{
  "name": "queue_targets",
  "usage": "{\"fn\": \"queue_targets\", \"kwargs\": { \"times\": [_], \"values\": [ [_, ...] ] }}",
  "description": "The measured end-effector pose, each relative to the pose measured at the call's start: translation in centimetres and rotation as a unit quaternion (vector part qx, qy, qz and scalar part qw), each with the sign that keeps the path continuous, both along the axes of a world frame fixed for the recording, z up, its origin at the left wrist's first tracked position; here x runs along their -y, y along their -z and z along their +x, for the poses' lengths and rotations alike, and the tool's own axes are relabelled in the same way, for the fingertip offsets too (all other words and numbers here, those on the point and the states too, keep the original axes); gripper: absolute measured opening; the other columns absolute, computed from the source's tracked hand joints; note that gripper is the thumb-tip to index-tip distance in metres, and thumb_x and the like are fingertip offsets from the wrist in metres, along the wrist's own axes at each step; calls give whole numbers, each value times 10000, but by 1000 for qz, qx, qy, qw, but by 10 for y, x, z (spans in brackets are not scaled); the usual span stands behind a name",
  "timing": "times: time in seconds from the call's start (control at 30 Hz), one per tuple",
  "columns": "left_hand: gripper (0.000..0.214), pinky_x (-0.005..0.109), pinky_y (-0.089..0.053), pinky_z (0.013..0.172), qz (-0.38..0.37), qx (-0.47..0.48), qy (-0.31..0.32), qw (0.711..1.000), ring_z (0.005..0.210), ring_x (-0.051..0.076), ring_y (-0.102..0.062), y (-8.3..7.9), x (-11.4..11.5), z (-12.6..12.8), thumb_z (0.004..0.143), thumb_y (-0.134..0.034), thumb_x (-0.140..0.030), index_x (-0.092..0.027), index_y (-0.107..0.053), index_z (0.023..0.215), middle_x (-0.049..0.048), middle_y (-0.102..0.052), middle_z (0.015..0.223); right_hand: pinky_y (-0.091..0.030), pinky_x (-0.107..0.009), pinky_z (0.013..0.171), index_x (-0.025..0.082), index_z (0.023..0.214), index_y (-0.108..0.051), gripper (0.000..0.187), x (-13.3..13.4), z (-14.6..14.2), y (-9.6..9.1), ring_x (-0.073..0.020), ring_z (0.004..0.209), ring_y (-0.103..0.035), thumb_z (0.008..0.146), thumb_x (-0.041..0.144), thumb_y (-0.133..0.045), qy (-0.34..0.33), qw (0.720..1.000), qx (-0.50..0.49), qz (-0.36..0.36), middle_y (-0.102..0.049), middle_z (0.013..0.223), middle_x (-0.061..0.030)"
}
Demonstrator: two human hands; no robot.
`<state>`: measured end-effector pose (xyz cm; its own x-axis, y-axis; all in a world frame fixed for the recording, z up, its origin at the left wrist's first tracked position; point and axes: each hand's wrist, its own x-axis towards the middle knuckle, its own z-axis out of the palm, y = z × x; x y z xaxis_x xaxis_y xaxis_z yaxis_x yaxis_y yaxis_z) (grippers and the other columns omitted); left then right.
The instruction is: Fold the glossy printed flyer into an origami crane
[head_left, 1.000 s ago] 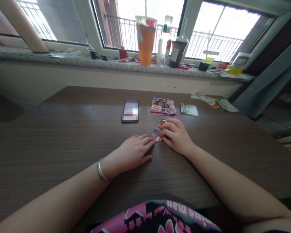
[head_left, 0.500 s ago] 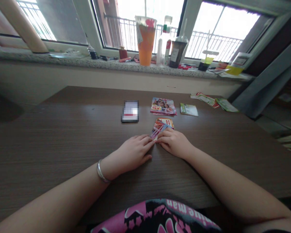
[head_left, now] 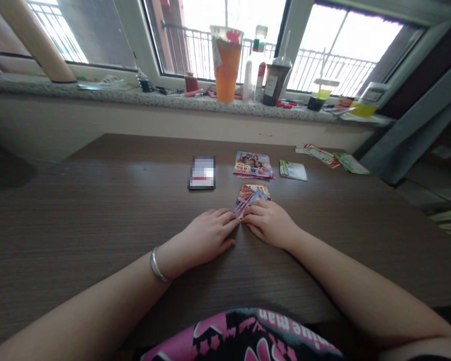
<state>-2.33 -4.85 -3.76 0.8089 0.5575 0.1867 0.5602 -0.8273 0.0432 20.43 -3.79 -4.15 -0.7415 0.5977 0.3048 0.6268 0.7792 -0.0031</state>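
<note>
A folded, colourful printed leaflet (head_left: 244,195) lies on the brown table in front of me, partly hidden under my fingers. My left hand (head_left: 206,235), with a silver bracelet at the wrist, presses its fingertips on the leaflet's lower left corner; the thumb rests lower, on the table side. Closed over the near right part is my right hand (head_left: 272,223), its fingertips meeting the left ones at the near corner. Just beyond lies a stack of similar leaflets (head_left: 253,164). A phone-like device (head_left: 202,173) with a blurred screen lies to the left of that stack.
A small pile of green and white papers (head_left: 293,170) lies right of the stack, with more paper strips (head_left: 323,155) near the table's far right corner. On the windowsill (head_left: 108,94) stand a tall orange drink cup (head_left: 226,67), a dark cup (head_left: 274,82) and bottles.
Both hands stay almost in place at the leaflet's near corner. The folded flap under my right fingers has shifted slightly; the rest looks the same.
</note>
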Motion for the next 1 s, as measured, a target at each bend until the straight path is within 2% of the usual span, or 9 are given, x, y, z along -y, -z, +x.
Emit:
{"fn": "queue_targets", "kwargs": {
  "times": [0.13, 0.5, 0.7, 0.83, 1.0],
  "values": [
    [479, 416, -407, 1033, -1, 1, -4, 1000, 1196, 262, -523, -1, 1, 1, 889, -565, -325, -167, -472, 1331, 110, -554, 1313, -444, -356, 890, 203, 1034, -690, 247, 4, -1, -1, -221, 1022, -572, 943, 238, -463, -2, 1000, 11, 2, -688, 1065, -72],
    [466, 425, -410, 1027, -2, -4, -5, 1000, 1201, 262, -521, 2, 0, 1, 911, -526, -349, -163, -480, 1337, 126, -547, 1327, -433, -343, 821, 205, 961, -718, 269, 6, -4, -7, -219, 953, -579, 941, 282, -461, 66, 997, 37, -3, -696, 974, -81],
    [488, 418, -403, 1036, -13, -7, -6, 1000, 1206, 263, -509, -1, 1, 0, 906, -537, -345, -176, -464, 1358, 118, -549, 1317, -439, -346, 802, 193, 876, -720, 283, 5, -1, -7, -232, 927, -574, 930, 294, -462, 128, 990, 51, -3, -691, 935, -87],
    [481, 419, -395, 1043, -14, -18, -10, 1000, 1208, 273, -503, -1, 1, -1, 913, -522, -354, -172, -467, 1354, 111, -534, 1333, -443, -347, 795, 195, 864, -722, 274, 4, 1, -8, -238, 934, -576, 917, 282, -468, 146, 987, 59, -4, -693, 950, -84],
    [495, 413, -397, 1039, -18, -15, -7, 1000, 1209, 270, -505, -1, 0, -2, 907, -536, -356, -185, -454, 1364, 111, -534, 1328, -444, -347, 712, 189, 844, -723, 238, 3, 5, -11, -248, 901, -585, 886, 270, -503, 194, 978, 73, 3, -699, 966, -93]
  ]
}}
